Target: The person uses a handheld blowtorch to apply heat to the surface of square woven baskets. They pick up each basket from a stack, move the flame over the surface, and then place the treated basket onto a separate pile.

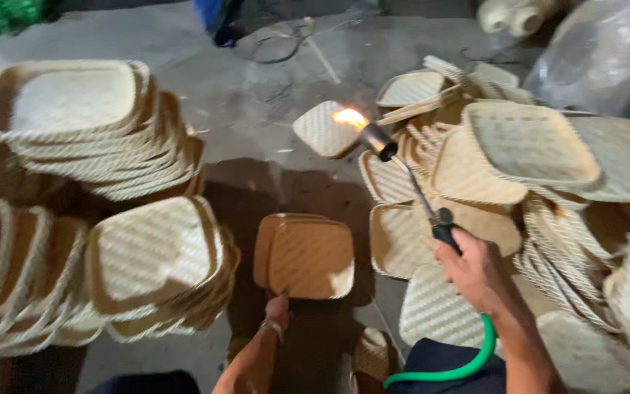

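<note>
Green hose (452, 371) is closest to me, curling across my lap and running up to the gas torch (411, 182). My right hand (475, 271) is wrapped tight around the torch's black handle, grip closed on it. Long thin metal shaft angles up and left from the handle to the burner head, flame (350, 117) lit at the tip. Flame sits right at the edge of a single pale woven tray (322, 131) lying on the concrete floor (257, 109), toward the floor's far middle.

My left hand (277, 310) is low, fingers at the near edge of a small stack of darker brown woven trays (304, 255) on the floor directly in front of me. Grip there: touching the bottom rim, fingers curled, but I can't tell if it's actually pinching the tray or just resting against it. Metal bracelet on that wrist.

Left side of the floor: tall stacks of pale woven trays (89, 124), some upright, some tipped on edge, one leaning pile (158, 263) just beside the brown stack.

Right side: loose heap of the same trays (526, 146), overlapping and tilted, reaching right up beside my right arm. Clear plastic bag (607, 51) at the far right corner. Green netting (1, 14) at the far left corner.
</note>
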